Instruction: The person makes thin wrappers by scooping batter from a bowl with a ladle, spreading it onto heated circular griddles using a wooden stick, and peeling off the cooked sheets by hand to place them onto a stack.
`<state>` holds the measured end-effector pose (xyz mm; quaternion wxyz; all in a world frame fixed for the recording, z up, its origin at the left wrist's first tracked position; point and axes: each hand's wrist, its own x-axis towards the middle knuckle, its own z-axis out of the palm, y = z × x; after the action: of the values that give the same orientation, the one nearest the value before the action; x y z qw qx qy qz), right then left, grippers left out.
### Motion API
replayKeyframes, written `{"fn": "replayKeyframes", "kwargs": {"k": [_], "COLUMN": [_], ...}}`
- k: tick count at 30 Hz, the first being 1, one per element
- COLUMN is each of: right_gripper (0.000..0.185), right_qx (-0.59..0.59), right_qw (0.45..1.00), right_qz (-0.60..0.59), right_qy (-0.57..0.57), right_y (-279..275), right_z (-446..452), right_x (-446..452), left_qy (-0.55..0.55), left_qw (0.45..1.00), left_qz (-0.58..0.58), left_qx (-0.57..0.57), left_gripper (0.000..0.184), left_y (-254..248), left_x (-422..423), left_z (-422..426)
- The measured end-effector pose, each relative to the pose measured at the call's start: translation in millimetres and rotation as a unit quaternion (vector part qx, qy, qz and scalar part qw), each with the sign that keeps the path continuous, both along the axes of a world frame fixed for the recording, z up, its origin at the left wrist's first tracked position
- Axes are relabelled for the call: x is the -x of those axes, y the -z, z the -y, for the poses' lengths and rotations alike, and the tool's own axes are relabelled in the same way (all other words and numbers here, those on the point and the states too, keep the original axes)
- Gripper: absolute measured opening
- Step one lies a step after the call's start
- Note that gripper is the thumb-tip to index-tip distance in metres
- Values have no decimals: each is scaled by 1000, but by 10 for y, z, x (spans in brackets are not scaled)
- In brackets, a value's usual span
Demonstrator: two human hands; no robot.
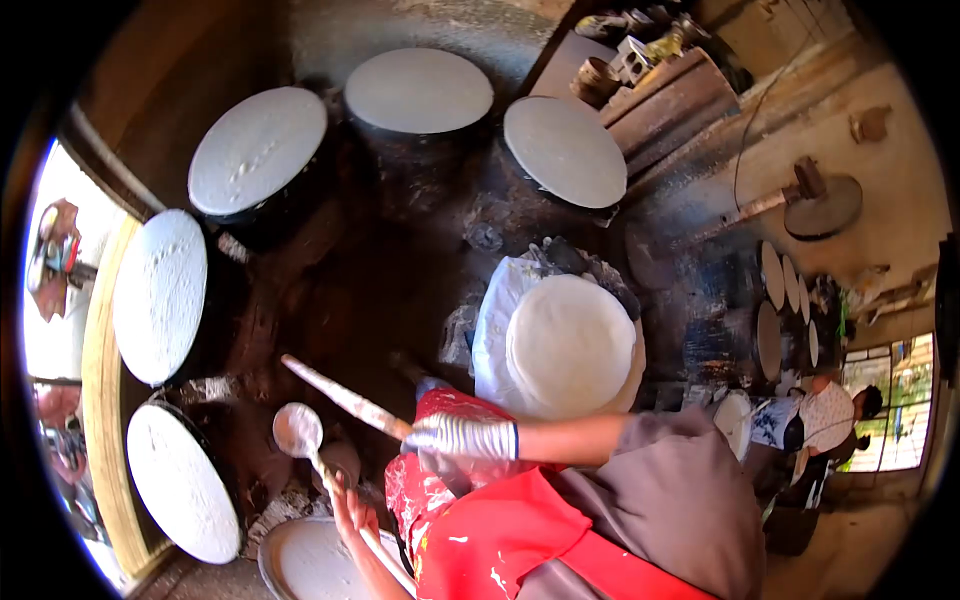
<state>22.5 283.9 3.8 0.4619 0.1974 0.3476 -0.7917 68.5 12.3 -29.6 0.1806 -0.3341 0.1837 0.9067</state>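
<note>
My left hand (354, 515) is bare and wrapped round the pale handle of a ladle (298, 430), whose bowl points away from me at the left. Just below that hand sits a wide metal basin (275, 560) with whitish liquid in it. My right hand (462, 438), in a striped white glove, grips a long flat wooden stick (340, 391) smeared with white; its tip points up and left. Beyond the right forearm, a stack of round white sheets (570, 345) lies on a white cloth (492, 330). Neither tool touches a pot.
Large dark pots with round white tops curve around me: lower-left (183, 483), left (160, 297), upper-left (258, 150), top (419, 90) and upper-right (565, 150). More pots (768, 340) stand at the right, near another person (825, 420). A wooden beam (105, 380) edges the left opening.
</note>
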Motion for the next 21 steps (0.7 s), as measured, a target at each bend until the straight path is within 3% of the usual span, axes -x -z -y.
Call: {"fn": "replayKeyframes", "kwargs": {"k": [1, 2, 4, 5, 6, 8, 9, 10, 13, 14, 15, 16, 18, 20, 21], "right_gripper": [41, 38, 35, 30, 27, 26, 29, 27, 30, 33, 52, 73, 82, 87, 86], "right_qx": [-86, -58, -57, -3, -33, 66, -92, -121, -277, -400, -601, -799, -882, -868, -870], "right_qw": [996, 998, 998, 1000, 995, 989, 968, 957, 920, 851, 699, 470, 363, 381, 359], "right_qz": [-29, 8, -1, -8, -41, -51, -231, -261, -177, -204, -317, -332, -300, -312, -320], "right_qy": [-7, 15, 38, 24, 85, 119, 45, 46, 215, 272, 223, 174, -20, -64, -109], "right_y": [-510, -689, -826, -558, -157, -117, -438, -386, 388, 617, 362, 94, -339, -336, -293], "right_z": [54, 70, 22, -20, 120, -119, -376, -633, -1689, -2133, -2614, -3090, -3534, -3772, -3848], "right_x": [85, 127, 238, 287, 241, 322, 517, 611, 928, 1087, 1237, 1389, 1728, 2039, 2186], "left_qy": [30, 60, 71, 62, 96, 161, 197, 222, 246, 223, 197, 200, 266, 268, 268], "left_qw": [998, 991, 992, 994, 993, 982, 974, 964, 964, 973, 977, 977, 960, 960, 960], "left_qz": [-29, -56, -48, -20, -10, -80, -103, -137, -98, -62, -30, -29, -84, -74, -70], "left_qx": [-53, -105, -87, -91, -69, -55, -45, -60, -39, 15, 69, 72, -24, -27, -32], "left_gripper": [39, 40, 44, 47, 48, 48, 49, 51, 52, 51, 50, 50, 50, 50, 50], "left_y": [13, -13, -85, 24, -59, -208, -182, -138, -331, -399, -430, -427, -370, -360, -355], "left_x": [230, 458, 813, 950, 1115, 1429, 1568, 1703, 2053, 2143, 2228, 2290, 2406, 2497, 2541], "left_z": [-163, -336, -720, -846, -1022, -1327, -1417, -1524, -1879, -2007, -2103, -2121, -2140, -2223, -2276]}}
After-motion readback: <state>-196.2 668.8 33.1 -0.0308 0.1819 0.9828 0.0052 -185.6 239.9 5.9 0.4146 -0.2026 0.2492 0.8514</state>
